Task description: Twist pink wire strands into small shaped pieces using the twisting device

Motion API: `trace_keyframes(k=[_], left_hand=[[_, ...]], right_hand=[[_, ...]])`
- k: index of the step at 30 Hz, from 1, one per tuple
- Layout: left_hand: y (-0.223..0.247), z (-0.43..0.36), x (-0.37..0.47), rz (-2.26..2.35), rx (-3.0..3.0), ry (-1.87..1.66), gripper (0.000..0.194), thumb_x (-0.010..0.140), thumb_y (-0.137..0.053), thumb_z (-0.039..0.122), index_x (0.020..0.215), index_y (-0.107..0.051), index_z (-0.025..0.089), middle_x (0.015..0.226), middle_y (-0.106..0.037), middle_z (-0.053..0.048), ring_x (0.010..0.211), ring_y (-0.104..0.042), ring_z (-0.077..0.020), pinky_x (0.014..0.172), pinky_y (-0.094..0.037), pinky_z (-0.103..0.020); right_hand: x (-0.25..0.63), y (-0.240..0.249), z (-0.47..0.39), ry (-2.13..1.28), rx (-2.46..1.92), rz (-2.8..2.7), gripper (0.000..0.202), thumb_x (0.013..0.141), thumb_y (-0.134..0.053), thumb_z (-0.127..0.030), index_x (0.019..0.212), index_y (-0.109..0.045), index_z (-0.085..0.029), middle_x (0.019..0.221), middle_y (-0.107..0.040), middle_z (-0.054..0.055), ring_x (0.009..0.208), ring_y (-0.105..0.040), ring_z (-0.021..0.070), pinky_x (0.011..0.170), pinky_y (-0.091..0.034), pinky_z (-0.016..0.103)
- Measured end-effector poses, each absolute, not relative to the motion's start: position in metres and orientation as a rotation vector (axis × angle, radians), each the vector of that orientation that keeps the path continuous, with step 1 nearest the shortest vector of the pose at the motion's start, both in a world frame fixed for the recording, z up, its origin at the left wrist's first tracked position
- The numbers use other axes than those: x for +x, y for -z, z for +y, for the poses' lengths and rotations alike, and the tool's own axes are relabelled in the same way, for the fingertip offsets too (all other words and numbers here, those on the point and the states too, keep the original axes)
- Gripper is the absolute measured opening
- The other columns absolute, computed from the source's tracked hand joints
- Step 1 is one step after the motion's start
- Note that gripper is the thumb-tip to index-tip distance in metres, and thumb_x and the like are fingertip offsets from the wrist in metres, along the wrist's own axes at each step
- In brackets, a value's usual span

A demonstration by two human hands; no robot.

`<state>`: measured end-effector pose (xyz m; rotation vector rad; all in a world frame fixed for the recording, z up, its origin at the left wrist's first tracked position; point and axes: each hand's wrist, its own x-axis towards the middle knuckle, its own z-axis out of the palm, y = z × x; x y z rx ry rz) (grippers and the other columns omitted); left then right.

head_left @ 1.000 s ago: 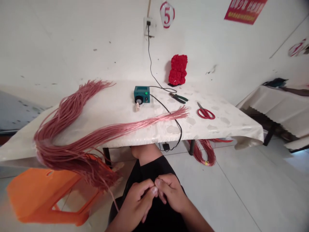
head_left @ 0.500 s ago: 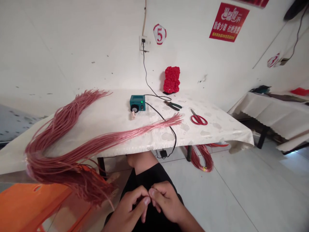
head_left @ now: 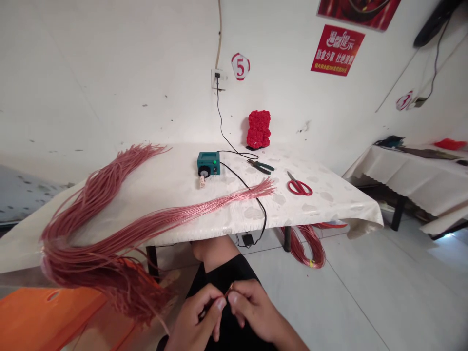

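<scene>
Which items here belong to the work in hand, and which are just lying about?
In use: left hand and right hand pinching a thin wire; pink wire bundle.

Lying about: green box, pliers, scissors, red ornament, orange stool.

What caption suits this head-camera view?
Left hand and right hand pinch a thin copper-pink wire below a white table draped with pink wire bundles.

Small workshop: numbered station sign (head_left: pixel 240 67), wire bundles (head_left: pixel 109 229), pliers (head_left: pixel 260 166).
</scene>
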<state>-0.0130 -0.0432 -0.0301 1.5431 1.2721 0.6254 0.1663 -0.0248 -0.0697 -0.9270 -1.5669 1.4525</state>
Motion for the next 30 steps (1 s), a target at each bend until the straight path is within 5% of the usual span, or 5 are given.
trace_keyframes(k=[7, 17, 30], left_hand=[[0.042, -0.045, -0.01, 1.182, 1.613, -0.673, 0.047, 0.098, -0.035, 0.058, 0.076, -0.052, 0.02, 0.059, -0.056, 0.002, 0.058, -0.055, -0.0141, 0.064, -0.042, -0.024], [0.054, -0.043, 0.0, 1.301, 1.641, -0.709, 0.043, 0.097, -0.039, 0.055, 0.078, -0.056, 0.021, 0.06, -0.053, 0.003, 0.06, -0.054, -0.0142, 0.064, -0.04, -0.023], [0.043, -0.041, -0.001, 1.382, 1.781, -0.689, 0.018, 0.095, -0.049, 0.028, 0.086, -0.063, 0.022, 0.086, -0.067, -0.001, 0.08, -0.063, -0.0166, 0.074, -0.046, -0.025]], right_hand=[[0.152, 0.073, -0.032, -1.325, -0.912, -1.655, 0.058, 0.103, -0.033, -0.053, 0.057, -0.041, -0.018, 0.049, -0.042, -0.003, 0.048, -0.042, 0.0078, 0.053, -0.035, 0.021], [0.16, 0.078, -0.024, -1.286, -1.014, -1.677, 0.056, 0.103, -0.035, -0.047, 0.056, -0.042, -0.018, 0.049, -0.04, -0.004, 0.047, -0.038, 0.0076, 0.05, -0.031, 0.021], [0.162, 0.093, -0.024, -1.098, -1.075, -1.803, 0.05, 0.104, -0.031, -0.042, 0.062, -0.042, -0.019, 0.06, -0.046, -0.002, 0.057, -0.044, 0.0111, 0.059, -0.035, 0.025]])
